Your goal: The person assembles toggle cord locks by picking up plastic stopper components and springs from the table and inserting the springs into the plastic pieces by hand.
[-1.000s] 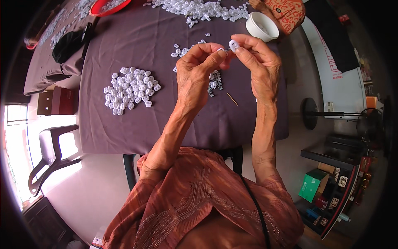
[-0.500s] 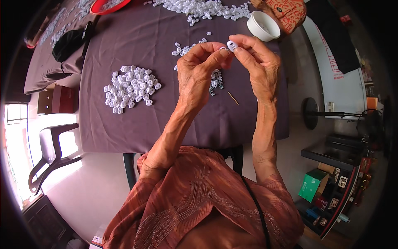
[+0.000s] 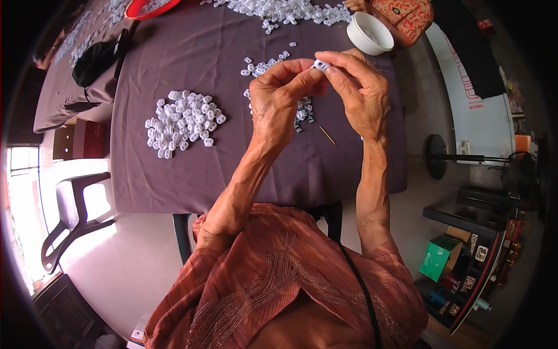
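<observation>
Above the table, my left hand and my right hand meet fingertip to fingertip. Between them they pinch a small white plastic cord lock with dark holes in its face. Beyond and below the left hand lie more loose white pieces, partly hidden by it. Small dark coil springs rest between my wrists, beside a thin wooden stick. To the left is a heap of similar white cord locks.
A brown cloth covers the table. Along its far side spreads a large pile of white pieces, with a white bowl at the far right and a red basin at the far left. Another person's hand shows near the bowl.
Both hands have closed together on the cord lock, which has turned and shifted slightly left. Another person's hand and patterned sleeve by the bowl have moved a little.
</observation>
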`<state>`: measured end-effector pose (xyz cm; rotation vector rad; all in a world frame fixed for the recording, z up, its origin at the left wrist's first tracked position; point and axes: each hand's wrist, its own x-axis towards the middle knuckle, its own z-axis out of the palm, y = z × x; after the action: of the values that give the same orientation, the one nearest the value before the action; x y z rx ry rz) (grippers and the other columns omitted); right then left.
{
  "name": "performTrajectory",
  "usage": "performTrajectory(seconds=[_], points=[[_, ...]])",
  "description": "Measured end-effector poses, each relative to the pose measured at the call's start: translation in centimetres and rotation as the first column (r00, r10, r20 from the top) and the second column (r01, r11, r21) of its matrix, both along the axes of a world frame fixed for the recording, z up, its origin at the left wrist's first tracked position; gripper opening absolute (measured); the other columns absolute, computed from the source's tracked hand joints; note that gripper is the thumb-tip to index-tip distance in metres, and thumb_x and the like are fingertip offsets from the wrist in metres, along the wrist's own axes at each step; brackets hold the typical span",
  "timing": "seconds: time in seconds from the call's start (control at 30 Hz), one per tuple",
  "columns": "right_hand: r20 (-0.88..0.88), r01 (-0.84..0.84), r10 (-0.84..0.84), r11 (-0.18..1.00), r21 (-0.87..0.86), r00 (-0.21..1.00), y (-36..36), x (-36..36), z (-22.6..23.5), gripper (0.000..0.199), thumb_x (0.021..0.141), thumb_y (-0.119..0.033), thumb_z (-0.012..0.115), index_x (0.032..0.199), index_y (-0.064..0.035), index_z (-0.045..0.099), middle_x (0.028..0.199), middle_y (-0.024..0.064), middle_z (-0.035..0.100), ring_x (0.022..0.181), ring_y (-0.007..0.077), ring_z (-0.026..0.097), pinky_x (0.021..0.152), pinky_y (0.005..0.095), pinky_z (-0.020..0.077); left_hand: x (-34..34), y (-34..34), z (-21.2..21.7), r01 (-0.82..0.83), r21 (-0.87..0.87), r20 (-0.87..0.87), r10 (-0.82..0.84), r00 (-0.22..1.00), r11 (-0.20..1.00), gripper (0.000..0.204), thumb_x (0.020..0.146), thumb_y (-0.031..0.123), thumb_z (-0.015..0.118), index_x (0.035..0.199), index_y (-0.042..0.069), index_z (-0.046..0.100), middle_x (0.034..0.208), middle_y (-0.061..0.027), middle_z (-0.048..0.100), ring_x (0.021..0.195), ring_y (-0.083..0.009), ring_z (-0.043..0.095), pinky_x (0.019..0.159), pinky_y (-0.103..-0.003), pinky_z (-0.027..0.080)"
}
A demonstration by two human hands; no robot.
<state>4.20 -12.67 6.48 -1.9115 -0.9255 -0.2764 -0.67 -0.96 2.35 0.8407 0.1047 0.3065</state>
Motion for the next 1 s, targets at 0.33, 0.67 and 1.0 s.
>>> performTrajectory(seconds=[0.33, 0.67, 1.0], points=[[0.054, -0.008, 0.012, 0.997, -0.075, 0.998, -0.3, 0.8, -1.4, 0.018, 0.08, -0.002, 0.054, 0.096, -0.0031, 0.062, 0.079, 0.0044, 0.057, 0.073, 0.0129, 0.054, 0.066, 0.0242, 0.0433, 0.6, 0.5, -1.0, 0.141, -0.14, -0.05, -0.149, 0.988, 0.98, 0.018, 0.078, 0.009, 0.064, 0.088, -0.005, 0.06, 0.078, -0.011, 0.063, 0.065, -0.0178, 0.062, 0.065, -0.028, 0.052], [0.368, 0.14, -0.055, 0.968, -0.208, 0.928, 0.1, 0.6, -2.5, 0.031, 0.067, -0.002, 0.064, 0.097, -0.0022, 0.055, 0.078, 0.0076, 0.056, 0.072, 0.0225, 0.055, 0.067, 0.0327, 0.0446, 1.0, 0.2, -1.8, 0.134, -0.14, -0.11, -0.15, 0.983, 0.981, 0.018, 0.079, 0.012, 0.063, 0.087, -0.003, 0.06, 0.078, -0.0084, 0.063, 0.07, -0.0154, 0.06, 0.069, -0.028, 0.051], [0.252, 0.102, -0.039, 0.964, -0.246, 0.967, -0.6, 0.7, -2.3, 0.032, 0.067, -0.002, 0.066, 0.098, -0.0034, 0.058, 0.088, 0.0084, 0.059, 0.082, 0.0236, 0.059, 0.071, 0.0303, 0.0468, 1.2, 1.1, -1.9, 0.214, -0.194, -0.112, -0.238, 0.965, 0.957, 0.02, 0.082, 0.018, 0.06, 0.087, -0.002, 0.06, 0.08, -0.0081, 0.061, 0.068, -0.015, 0.06, 0.069, -0.03, 0.052]])
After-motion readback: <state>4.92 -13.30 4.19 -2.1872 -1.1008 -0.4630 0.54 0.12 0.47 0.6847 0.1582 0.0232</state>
